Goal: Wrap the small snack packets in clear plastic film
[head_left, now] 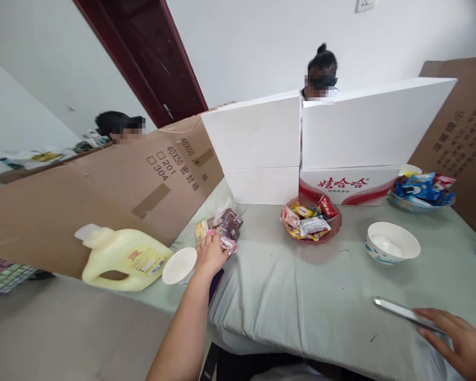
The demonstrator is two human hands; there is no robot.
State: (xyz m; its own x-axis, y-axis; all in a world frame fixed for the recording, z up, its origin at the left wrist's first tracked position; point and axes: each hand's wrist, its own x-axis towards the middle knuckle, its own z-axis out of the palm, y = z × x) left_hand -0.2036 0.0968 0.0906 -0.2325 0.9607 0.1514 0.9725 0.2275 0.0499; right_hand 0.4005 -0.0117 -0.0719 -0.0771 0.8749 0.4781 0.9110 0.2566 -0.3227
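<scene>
On the left of the table, my left hand (211,253) is closed over a pink-and-white snack packet (229,245), its fingertips partly hidden among the wrappers. Touching that group are dark brown packets (230,224) and a yellow-green packet (201,231). Just left of my wrist stands a white bowl (179,266). At the lower right, my right hand (458,336) grips a slim white-and-silver tool (400,310) between thumb and fingers. Its narrow end points left, and its exact kind is unclear. Beyond that hand stands a patterned white bowl (392,243).
A reddish bowl (289,233) of wrapped snacks sits mid-table; a clear bowl (416,205) of blue packets is far right. A yellow jug (127,259) lies at left. White boxes (257,137) and brown cardboard (103,180) wall the table. Two people are behind them.
</scene>
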